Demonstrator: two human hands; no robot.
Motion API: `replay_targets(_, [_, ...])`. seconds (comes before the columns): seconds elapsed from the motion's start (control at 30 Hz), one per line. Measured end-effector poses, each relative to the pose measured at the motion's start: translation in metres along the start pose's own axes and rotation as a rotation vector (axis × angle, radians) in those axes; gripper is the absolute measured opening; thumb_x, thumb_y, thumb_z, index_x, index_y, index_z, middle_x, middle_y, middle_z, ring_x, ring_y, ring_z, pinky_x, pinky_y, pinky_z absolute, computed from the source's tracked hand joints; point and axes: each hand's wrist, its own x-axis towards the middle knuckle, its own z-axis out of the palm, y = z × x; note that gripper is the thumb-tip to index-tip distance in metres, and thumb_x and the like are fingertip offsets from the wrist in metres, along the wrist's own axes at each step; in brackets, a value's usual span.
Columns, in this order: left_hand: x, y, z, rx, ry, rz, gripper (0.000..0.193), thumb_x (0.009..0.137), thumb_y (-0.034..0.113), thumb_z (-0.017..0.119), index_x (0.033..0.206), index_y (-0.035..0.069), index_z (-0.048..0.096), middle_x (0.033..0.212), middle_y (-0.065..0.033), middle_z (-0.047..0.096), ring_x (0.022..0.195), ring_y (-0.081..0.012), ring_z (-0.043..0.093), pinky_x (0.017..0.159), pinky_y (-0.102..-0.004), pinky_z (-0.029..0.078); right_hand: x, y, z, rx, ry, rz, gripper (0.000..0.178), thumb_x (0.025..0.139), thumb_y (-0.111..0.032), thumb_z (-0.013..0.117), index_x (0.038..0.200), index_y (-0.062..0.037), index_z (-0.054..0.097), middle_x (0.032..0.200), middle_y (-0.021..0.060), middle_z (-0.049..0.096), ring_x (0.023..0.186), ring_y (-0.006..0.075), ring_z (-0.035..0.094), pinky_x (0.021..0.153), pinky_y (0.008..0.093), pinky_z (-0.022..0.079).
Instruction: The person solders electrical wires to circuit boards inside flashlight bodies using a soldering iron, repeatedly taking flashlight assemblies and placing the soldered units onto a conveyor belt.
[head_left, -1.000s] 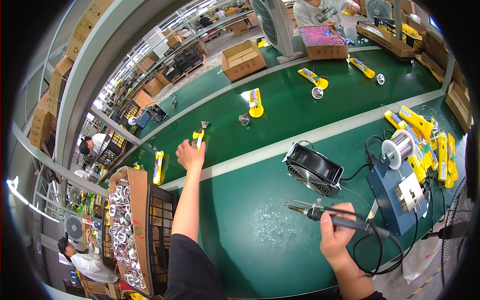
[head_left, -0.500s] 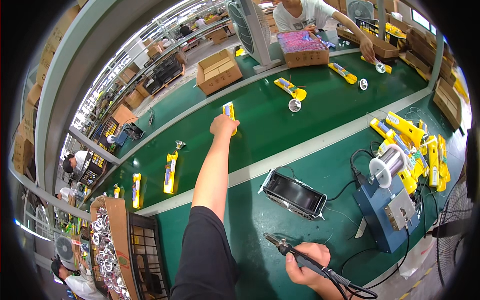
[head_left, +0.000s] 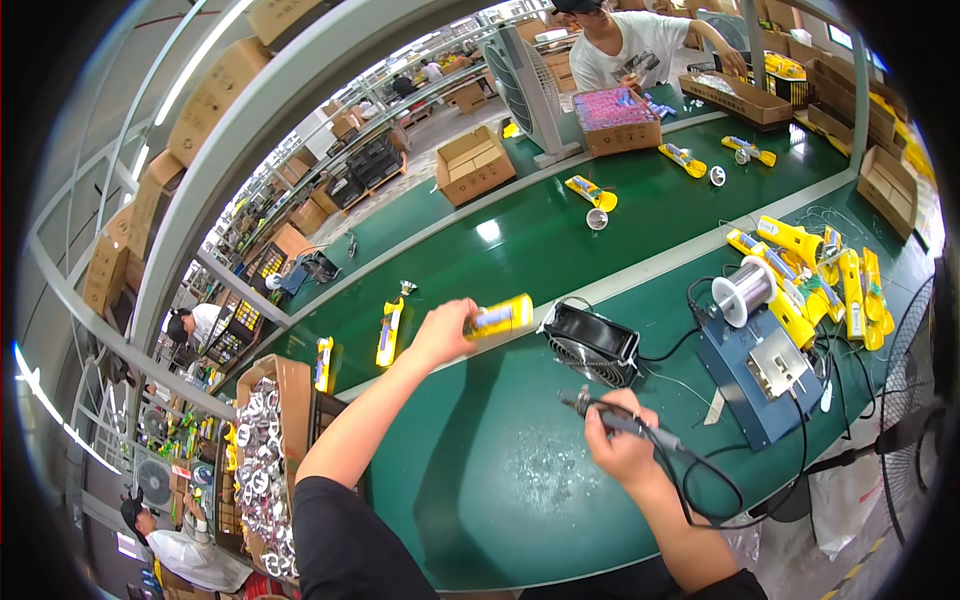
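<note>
My left hand [head_left: 443, 332] is closed round one end of a yellow flashlight housing [head_left: 510, 315] with a blue cell inside, raised over the near edge of the green belt. In my right hand [head_left: 625, 445], a soldering iron [head_left: 584, 402] with a black handle points up and left over the workbench, its tip apart from the housing. Between the two hands and slightly beyond sits a small black fan [head_left: 592, 345]. A spool of solder wire [head_left: 743, 292] stands by a blue soldering station [head_left: 745, 385] to the right, next to a pile of yellow housings [head_left: 800, 255].
More housings, some with silver reflectors [head_left: 597, 219], lie along the green belt [head_left: 480, 255]. A box of reflectors [head_left: 265, 460] stands at the left. The iron's black cable [head_left: 690, 500] loops below my right hand. Across the belt, a person [head_left: 625, 50] reaches toward cartons.
My left hand has lifted the housing off the belt and brought it nearer, turning it sideways. My right hand still holds the iron, now closer to the small fan. The view has shifted.
</note>
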Motion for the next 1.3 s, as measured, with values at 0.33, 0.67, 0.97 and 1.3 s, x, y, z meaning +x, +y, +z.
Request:
replay_targets(0.33, [-0.124,0.070,0.008,-0.008,-0.281,0.734,0.030,0.064,-0.004,0.057,0.092,0.006,0.052,0.110,-0.0080,0.051,0.118,-0.0261,0.037,0.100,-0.0403,0.030,-0.001,0.011,0.002,0.105,0.068,-0.163,0.008,0.071,-0.007,0.059,0.071,-0.0027,0.052,0.051,0.0002,0.049,0.042,0.0047,0.042,0.040,0.0196,0.034])
replay_targets(0.67, [-0.209,0.108,0.043,-0.378,0.219,-0.268,0.062,0.073,0.011,0.054,0.126,-0.003,0.025,0.117,-0.0229,0.041,0.107,-0.0347,0.042,0.091,-0.0381,0.036,0.001,0.012,0.004,0.223,0.127,-0.154,0.009,0.074,-0.007,0.056,0.075,-0.0029,0.048,0.066,-0.0012,0.048,0.053,0.0029,0.037,0.047,0.0184,0.031])
replay_targets(0.97, [-0.196,0.130,0.044,-0.350,0.004,-0.239,0.074,0.061,0.023,0.064,0.124,0.002,0.032,0.108,-0.0164,0.051,0.101,-0.0297,0.049,0.085,-0.0351,0.041,-0.001,0.016,-0.002,0.247,0.188,-0.071,0.011,0.076,-0.006,0.053,0.079,-0.0023,0.044,0.064,0.0002,0.047,0.051,0.0032,0.038,0.046,0.0178,0.031])
replay_targets(1.3, [-0.203,0.110,0.048,-0.730,0.039,0.197,0.048,0.068,0.018,0.064,0.112,0.007,0.050,0.099,-0.0133,0.056,0.090,-0.0277,0.051,0.079,-0.0345,0.041,0.007,-0.001,-0.003,0.689,0.242,0.284,0.012,0.082,-0.007,0.050,0.082,-0.0073,0.039,0.060,-0.0002,0.041,0.039,0.0045,0.035,0.033,0.0183,0.026])
